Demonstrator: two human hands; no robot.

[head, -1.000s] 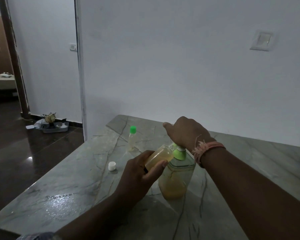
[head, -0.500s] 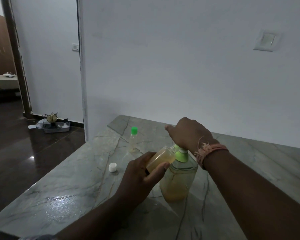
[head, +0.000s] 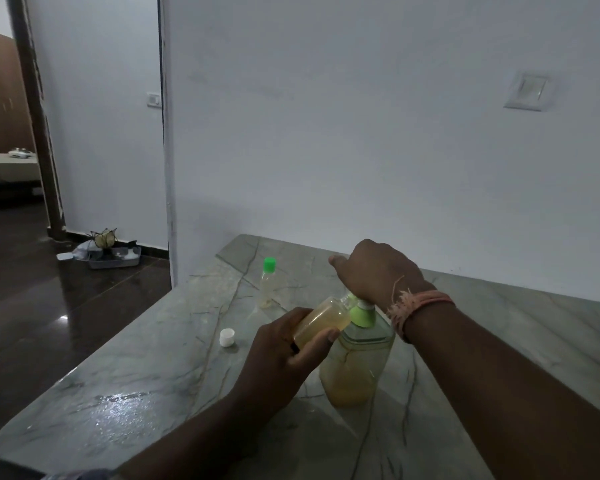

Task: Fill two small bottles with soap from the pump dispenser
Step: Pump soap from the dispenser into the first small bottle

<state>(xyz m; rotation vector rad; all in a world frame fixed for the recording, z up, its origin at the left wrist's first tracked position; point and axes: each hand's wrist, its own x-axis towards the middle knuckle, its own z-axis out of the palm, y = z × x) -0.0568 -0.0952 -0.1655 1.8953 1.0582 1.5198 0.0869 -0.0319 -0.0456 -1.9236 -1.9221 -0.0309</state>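
While the left hand (head: pixel 274 355) curls its fingers around a small tilted bottle (head: pixel 321 322) of yellow soap, mouth at the nozzle, the right hand (head: pixel 378 271) presses the pump dispenser (head: pixel 355 362), fingers hidden; a green-capped bottle (head: pixel 268 282) and loose white cap (head: pixel 227 337) sit on the marble table (head: pixel 153 393)

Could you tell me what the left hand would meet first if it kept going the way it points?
Probably the pump dispenser: the left hand already aims its small bottle at the green spout.
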